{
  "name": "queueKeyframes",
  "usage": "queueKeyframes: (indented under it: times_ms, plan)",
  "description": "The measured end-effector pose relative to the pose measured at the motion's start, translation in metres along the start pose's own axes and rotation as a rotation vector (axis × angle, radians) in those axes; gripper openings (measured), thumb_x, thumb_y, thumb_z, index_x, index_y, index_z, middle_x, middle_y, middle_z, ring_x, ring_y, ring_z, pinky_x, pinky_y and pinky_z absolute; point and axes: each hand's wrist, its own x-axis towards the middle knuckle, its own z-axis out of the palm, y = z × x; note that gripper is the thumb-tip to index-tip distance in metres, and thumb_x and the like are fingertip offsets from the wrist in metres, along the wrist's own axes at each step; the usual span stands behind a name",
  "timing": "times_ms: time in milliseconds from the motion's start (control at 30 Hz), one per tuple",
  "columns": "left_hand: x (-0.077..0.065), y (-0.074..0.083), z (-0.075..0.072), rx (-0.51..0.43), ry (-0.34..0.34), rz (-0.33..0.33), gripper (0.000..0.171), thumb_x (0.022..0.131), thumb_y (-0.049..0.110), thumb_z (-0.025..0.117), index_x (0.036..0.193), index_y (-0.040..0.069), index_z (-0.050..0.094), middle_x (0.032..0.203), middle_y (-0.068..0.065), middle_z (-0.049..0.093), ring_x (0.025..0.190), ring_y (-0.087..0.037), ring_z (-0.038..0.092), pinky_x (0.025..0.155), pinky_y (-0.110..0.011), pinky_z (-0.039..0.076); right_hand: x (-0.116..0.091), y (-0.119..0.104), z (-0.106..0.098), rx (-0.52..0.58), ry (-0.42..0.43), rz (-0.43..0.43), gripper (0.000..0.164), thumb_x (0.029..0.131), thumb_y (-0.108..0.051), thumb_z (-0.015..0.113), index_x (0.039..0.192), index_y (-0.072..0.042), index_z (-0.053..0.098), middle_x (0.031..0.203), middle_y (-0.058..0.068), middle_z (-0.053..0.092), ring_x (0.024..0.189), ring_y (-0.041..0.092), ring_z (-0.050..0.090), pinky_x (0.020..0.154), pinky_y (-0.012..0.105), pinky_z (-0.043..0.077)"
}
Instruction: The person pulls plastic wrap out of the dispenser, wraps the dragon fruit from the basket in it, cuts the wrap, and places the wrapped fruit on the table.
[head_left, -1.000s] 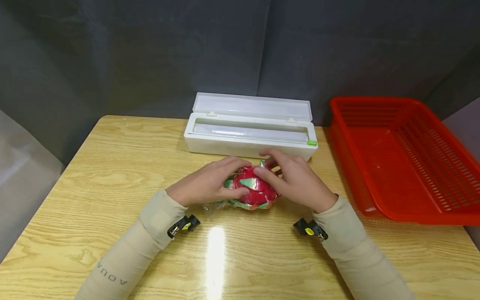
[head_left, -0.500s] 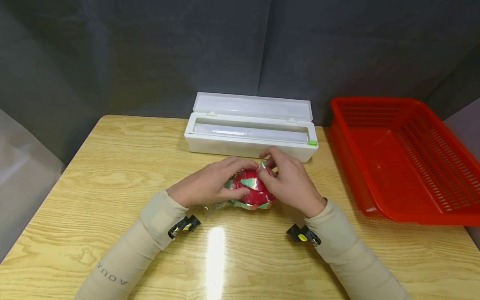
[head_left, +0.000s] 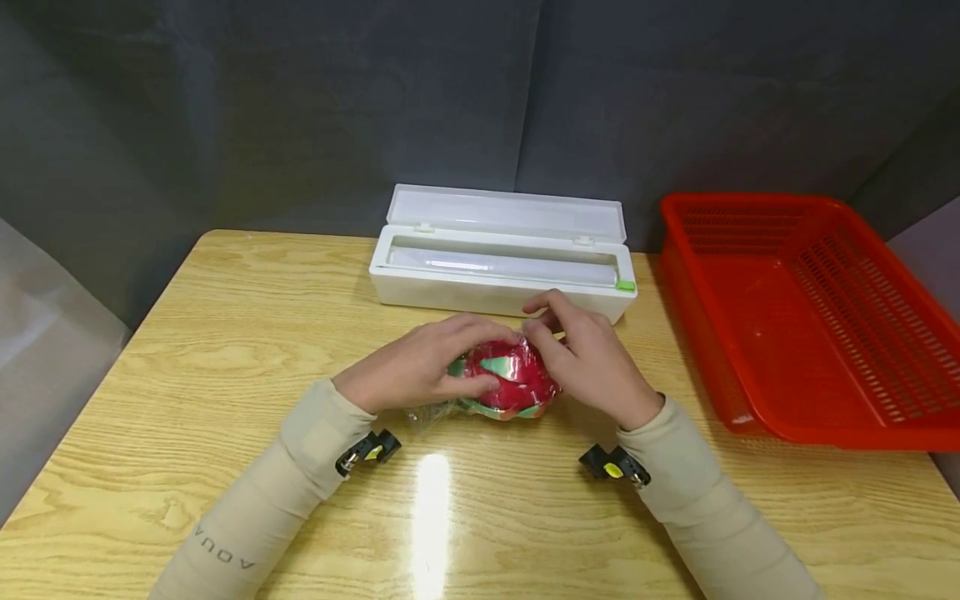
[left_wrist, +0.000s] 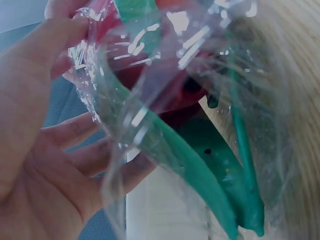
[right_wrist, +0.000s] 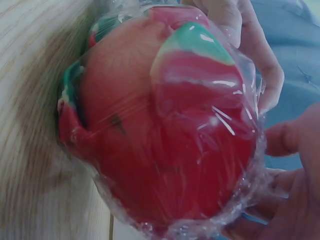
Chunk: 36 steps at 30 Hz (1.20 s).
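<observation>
A dragon fruit (head_left: 517,393), red with green-tipped scales, lies on the table wrapped in clear plastic wrap (right_wrist: 252,182). My left hand (head_left: 423,364) grips it from the left, thumb across its front and fingers over the back. At its upper right side, my right hand (head_left: 592,358) pinches the wrap with thumb and curled fingers. Crumpled film edges that hand's fingers (right_wrist: 285,140) in the right wrist view. In the left wrist view, loose film hangs around the long green leaf tips (left_wrist: 185,155) at the fruit's left end.
Behind the hands stands a white wrap dispenser (head_left: 465,290), lid raised, with a roll of film (head_left: 502,265) inside and a green slider (head_left: 625,286) at its right end. A red plastic basket (head_left: 738,367) stands to the right. A dark curtain (head_left: 337,108) hangs behind the table.
My right hand shifted left over the fruit, then slightly back right and up. The green tip at the fruit's top is now hidden. The left hand stays on the fruit.
</observation>
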Motion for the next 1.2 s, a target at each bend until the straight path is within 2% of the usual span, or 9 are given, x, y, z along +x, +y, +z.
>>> queueKeyframes:
  times_ms: [233, 400, 533, 700, 800, 900, 1033, 1200]
  plan:
    - [0.000, -0.002, -0.001, 0.004, 0.000, 0.032, 0.044, 0.096, 0.037, 0.073, 0.138, 0.025, 0.062, 0.143, 0.001, 0.060, 0.127, -0.014, 0.062, 0.103, -0.031, 0.058, 0.001, -0.001, 0.001, -0.020, 0.017, -0.047, 0.028, 0.101, -0.027, 0.065, 0.123, -0.010, 0.063, 0.102, 0.008, 0.079, 0.089, 0.021, 0.075, 0.078, 0.040, 0.066]
    - [0.000, -0.002, -0.002, -0.008, -0.029, 0.002, 0.045, 0.096, 0.039, 0.073, 0.138, 0.027, 0.062, 0.146, 0.001, 0.058, 0.128, -0.015, 0.060, 0.105, -0.033, 0.057, 0.002, -0.001, 0.001, -0.043, 0.014, -0.049, 0.028, 0.099, -0.026, 0.068, 0.122, -0.009, 0.064, 0.103, 0.008, 0.079, 0.094, 0.022, 0.075, 0.080, 0.041, 0.066]
    - [-0.002, -0.003, -0.004, -0.017, -0.070, -0.024, 0.047, 0.097, 0.040, 0.071, 0.142, 0.029, 0.060, 0.149, 0.004, 0.055, 0.133, -0.015, 0.057, 0.111, -0.037, 0.053, 0.001, 0.001, -0.003, -0.041, -0.041, -0.051, 0.033, 0.099, -0.032, 0.069, 0.125, -0.012, 0.063, 0.109, 0.008, 0.077, 0.097, 0.022, 0.074, 0.082, 0.040, 0.065]
    - [-0.006, -0.005, -0.009, -0.008, -0.126, -0.058, 0.053, 0.100, 0.041, 0.066, 0.150, 0.035, 0.051, 0.160, 0.003, 0.046, 0.145, -0.019, 0.050, 0.117, -0.044, 0.048, 0.000, 0.000, -0.011, -0.061, -0.142, -0.041, 0.049, 0.094, -0.044, 0.074, 0.132, -0.017, 0.059, 0.116, 0.004, 0.073, 0.101, 0.020, 0.071, 0.086, 0.039, 0.065]
    - [-0.009, -0.006, -0.013, -0.003, -0.161, -0.093, 0.058, 0.100, 0.043, 0.064, 0.154, 0.042, 0.044, 0.167, 0.003, 0.038, 0.151, -0.022, 0.044, 0.119, -0.049, 0.046, 0.001, -0.001, -0.011, -0.078, -0.161, -0.040, 0.053, 0.091, -0.045, 0.077, 0.133, -0.018, 0.059, 0.116, 0.004, 0.072, 0.100, 0.020, 0.069, 0.086, 0.039, 0.064]
    - [-0.011, -0.007, -0.017, -0.006, -0.163, -0.113, 0.060, 0.099, 0.044, 0.064, 0.155, 0.044, 0.041, 0.168, 0.002, 0.035, 0.152, -0.023, 0.042, 0.118, -0.051, 0.046, 0.001, -0.001, -0.010, -0.077, -0.165, -0.048, 0.051, 0.091, -0.043, 0.078, 0.131, -0.017, 0.060, 0.115, 0.003, 0.072, 0.098, 0.019, 0.070, 0.084, 0.038, 0.064]
    - [-0.013, -0.008, -0.022, 0.019, -0.124, -0.143, 0.058, 0.099, 0.043, 0.066, 0.154, 0.038, 0.046, 0.159, 0.002, 0.045, 0.144, -0.021, 0.049, 0.114, -0.047, 0.050, 0.002, -0.001, -0.009, -0.072, -0.169, -0.041, 0.049, 0.091, -0.041, 0.078, 0.129, -0.017, 0.061, 0.114, 0.003, 0.072, 0.098, 0.019, 0.071, 0.084, 0.036, 0.064]
    - [-0.016, -0.011, -0.029, 0.043, -0.086, -0.184, 0.046, 0.098, 0.042, 0.068, 0.139, 0.024, 0.059, 0.138, 0.002, 0.060, 0.119, -0.019, 0.065, 0.101, -0.039, 0.058, 0.003, -0.001, -0.007, -0.076, -0.168, -0.013, 0.050, 0.090, -0.042, 0.079, 0.130, -0.018, 0.060, 0.116, 0.002, 0.071, 0.102, 0.019, 0.070, 0.086, 0.037, 0.064]
